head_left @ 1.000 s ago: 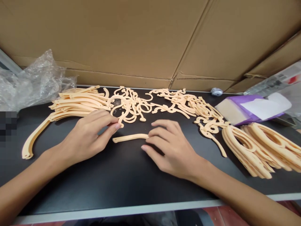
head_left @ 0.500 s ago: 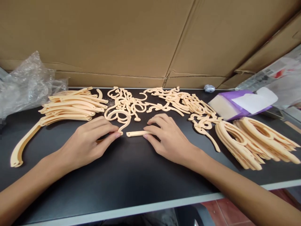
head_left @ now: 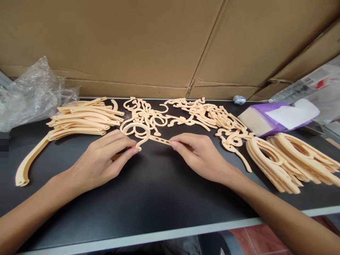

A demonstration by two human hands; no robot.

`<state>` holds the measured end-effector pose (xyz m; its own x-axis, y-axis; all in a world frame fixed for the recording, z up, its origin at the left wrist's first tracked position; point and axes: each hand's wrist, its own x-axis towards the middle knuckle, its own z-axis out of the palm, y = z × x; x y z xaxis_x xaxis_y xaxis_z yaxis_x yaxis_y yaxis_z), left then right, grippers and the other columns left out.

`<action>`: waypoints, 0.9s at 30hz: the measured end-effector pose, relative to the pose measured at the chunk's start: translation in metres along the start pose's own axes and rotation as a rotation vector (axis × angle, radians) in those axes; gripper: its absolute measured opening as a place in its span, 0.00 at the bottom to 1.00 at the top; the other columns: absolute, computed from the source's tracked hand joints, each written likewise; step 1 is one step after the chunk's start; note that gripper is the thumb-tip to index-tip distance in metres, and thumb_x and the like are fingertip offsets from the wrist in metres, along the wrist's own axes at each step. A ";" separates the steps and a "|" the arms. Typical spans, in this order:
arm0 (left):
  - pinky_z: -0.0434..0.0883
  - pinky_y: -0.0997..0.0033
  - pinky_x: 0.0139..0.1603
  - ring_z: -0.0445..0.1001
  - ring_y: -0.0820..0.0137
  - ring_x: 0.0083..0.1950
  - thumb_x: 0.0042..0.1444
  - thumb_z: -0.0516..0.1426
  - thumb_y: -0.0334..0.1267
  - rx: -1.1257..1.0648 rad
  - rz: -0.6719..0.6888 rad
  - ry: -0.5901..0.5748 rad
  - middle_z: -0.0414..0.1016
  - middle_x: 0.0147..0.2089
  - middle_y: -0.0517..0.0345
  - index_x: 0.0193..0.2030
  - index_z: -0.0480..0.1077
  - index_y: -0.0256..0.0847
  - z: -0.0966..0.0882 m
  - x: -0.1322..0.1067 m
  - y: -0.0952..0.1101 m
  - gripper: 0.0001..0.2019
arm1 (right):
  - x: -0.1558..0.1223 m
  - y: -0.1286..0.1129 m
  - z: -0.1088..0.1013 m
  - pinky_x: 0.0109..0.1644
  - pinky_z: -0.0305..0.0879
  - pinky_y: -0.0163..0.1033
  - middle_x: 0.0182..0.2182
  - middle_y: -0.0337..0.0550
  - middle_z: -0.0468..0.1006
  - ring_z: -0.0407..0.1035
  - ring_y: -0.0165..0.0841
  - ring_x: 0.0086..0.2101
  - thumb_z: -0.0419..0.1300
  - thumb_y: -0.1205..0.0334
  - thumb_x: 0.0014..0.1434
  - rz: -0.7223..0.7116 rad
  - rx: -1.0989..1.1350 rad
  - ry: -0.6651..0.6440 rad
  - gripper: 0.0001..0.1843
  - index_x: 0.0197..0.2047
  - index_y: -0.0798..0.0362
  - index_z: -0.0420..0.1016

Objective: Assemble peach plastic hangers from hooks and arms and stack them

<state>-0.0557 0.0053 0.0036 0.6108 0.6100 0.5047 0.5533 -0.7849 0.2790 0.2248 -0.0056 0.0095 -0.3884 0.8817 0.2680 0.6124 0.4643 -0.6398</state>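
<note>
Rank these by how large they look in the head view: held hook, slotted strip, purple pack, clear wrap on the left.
1. Clear wrap
2. Purple pack
3. Held hook and slotted strip: unsure, as the right hand covers part of the strip.

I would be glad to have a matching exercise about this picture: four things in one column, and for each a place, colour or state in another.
1. left hand
2. right hand
3. plastic wrap
4. packet

A. holding a slotted strip
B. purple and off-white
C. holding a hook-shaped piece
D. crumpled, at the picture's left edge

Pairs: 1-C, 2-A, 3-D, 4-B
</note>
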 end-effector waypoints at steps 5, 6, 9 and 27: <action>0.71 0.69 0.44 0.76 0.69 0.39 0.68 0.56 0.34 0.024 -0.044 0.010 0.78 0.39 0.57 0.45 0.73 0.41 -0.001 0.000 0.002 0.04 | 0.002 -0.005 -0.004 0.32 0.58 0.36 0.26 0.37 0.78 0.67 0.29 0.27 0.55 0.58 0.69 0.143 0.154 -0.088 0.17 0.30 0.52 0.76; 0.71 0.70 0.43 0.76 0.70 0.38 0.68 0.55 0.34 0.032 -0.063 0.010 0.78 0.39 0.57 0.45 0.73 0.41 -0.002 0.000 0.003 0.05 | 0.002 -0.006 -0.005 0.31 0.56 0.36 0.25 0.37 0.78 0.65 0.28 0.26 0.55 0.58 0.68 0.163 0.198 -0.106 0.17 0.30 0.53 0.76; 0.71 0.73 0.39 0.77 0.72 0.35 0.69 0.54 0.36 0.027 -0.102 0.017 0.79 0.39 0.59 0.46 0.73 0.41 -0.003 0.000 0.005 0.06 | 0.002 -0.008 -0.006 0.28 0.54 0.35 0.25 0.37 0.78 0.62 0.27 0.23 0.56 0.56 0.68 0.218 0.343 -0.162 0.15 0.35 0.53 0.79; 0.72 0.76 0.41 0.77 0.74 0.37 0.68 0.55 0.30 -0.038 -0.003 0.003 0.78 0.41 0.59 0.50 0.70 0.40 0.000 -0.003 0.017 0.07 | 0.007 -0.010 0.000 0.33 0.59 0.36 0.28 0.37 0.70 0.60 0.27 0.29 0.68 0.61 0.54 0.493 1.047 -0.051 0.11 0.40 0.55 0.84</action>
<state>-0.0479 -0.0100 0.0073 0.6074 0.6119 0.5066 0.5328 -0.7868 0.3116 0.2159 -0.0044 0.0181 -0.3085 0.9319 -0.1908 -0.1555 -0.2473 -0.9564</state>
